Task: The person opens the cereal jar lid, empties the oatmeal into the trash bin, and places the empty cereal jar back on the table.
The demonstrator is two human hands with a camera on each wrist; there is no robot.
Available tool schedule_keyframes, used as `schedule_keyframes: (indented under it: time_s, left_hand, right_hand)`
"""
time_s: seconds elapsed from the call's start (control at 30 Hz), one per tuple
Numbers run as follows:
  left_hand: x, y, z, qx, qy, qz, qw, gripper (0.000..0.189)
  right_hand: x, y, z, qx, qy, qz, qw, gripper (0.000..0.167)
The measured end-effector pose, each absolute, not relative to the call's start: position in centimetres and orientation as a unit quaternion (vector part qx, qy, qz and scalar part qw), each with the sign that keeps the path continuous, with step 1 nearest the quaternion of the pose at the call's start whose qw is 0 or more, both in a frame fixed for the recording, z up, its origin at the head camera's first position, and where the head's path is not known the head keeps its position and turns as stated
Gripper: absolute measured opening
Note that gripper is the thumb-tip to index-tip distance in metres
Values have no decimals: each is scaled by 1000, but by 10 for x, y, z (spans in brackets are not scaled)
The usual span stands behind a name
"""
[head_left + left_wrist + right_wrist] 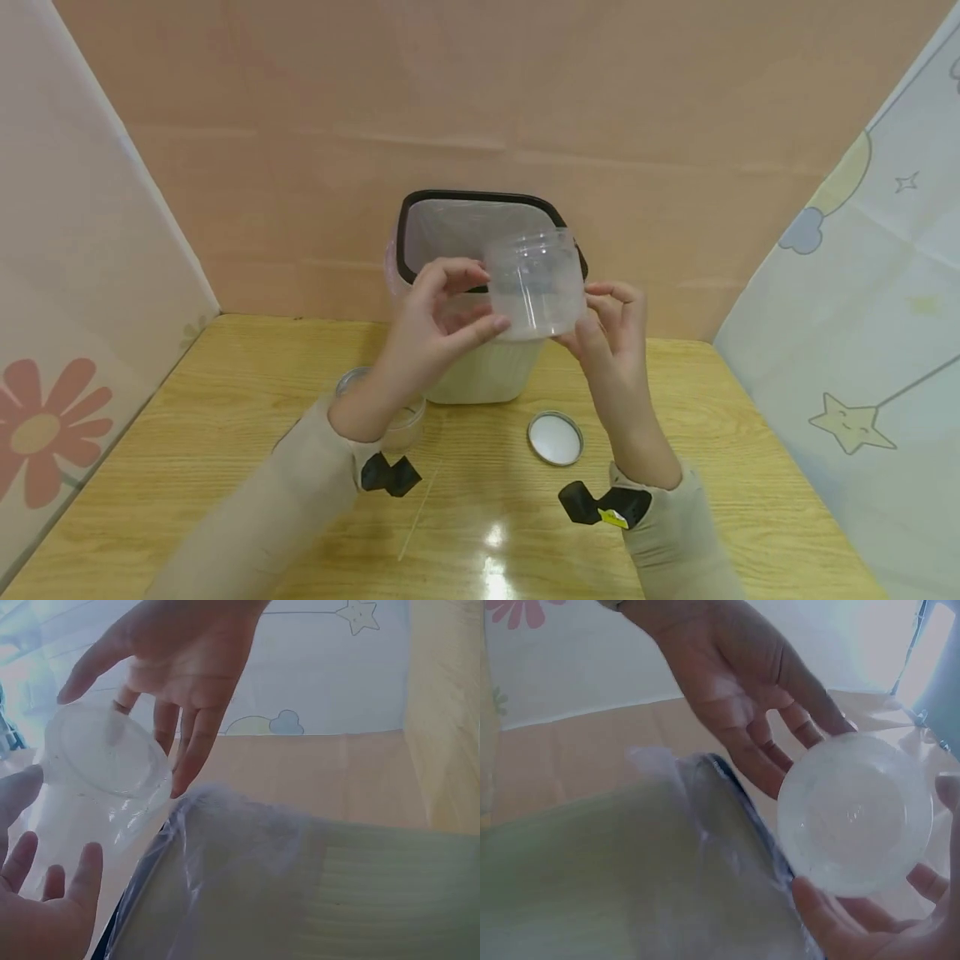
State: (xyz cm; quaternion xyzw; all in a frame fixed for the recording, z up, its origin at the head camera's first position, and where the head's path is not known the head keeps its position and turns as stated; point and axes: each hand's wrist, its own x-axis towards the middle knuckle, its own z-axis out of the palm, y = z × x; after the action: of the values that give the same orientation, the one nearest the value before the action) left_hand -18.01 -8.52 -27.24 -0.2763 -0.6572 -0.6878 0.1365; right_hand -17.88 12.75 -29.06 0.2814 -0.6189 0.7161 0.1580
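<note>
In the head view a clear, frosted-looking plastic jar [536, 287] is held up in front of a bin, tilted, its threaded neck uppermost. My left hand [427, 333] grips its left side between thumb and fingers. From the right, my right hand [618, 346] holds it near the base with thumb and fingertips. The right wrist view shows the jar's round bottom [855, 817] between the left hand [735, 682] and the right hand [885, 922]. No lid is on the jar. What it contains, if anything, is hard to make out.
Behind the jar stands a pale bin [480, 375] with a black rim and clear liner. A round lid [555, 438] lies on the wooden table [675, 517]. Another clear container [405, 425] is partly hidden by the left forearm. A thin stick [418, 512] lies nearer.
</note>
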Motion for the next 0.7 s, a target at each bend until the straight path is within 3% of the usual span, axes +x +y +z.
schedule_keyframes:
  time_s: [0.2, 0.7]
  left_hand:
    - [-173, -89, -283, -286, -670, -683, 57, 65]
    - [-158, -96, -325, -274, -706, -653, 15, 60]
  right_hand:
    - [-174, 144, -317, 311, -618, 706, 150, 36]
    - [-172, 161, -364, 396, -640, 649, 110, 54]
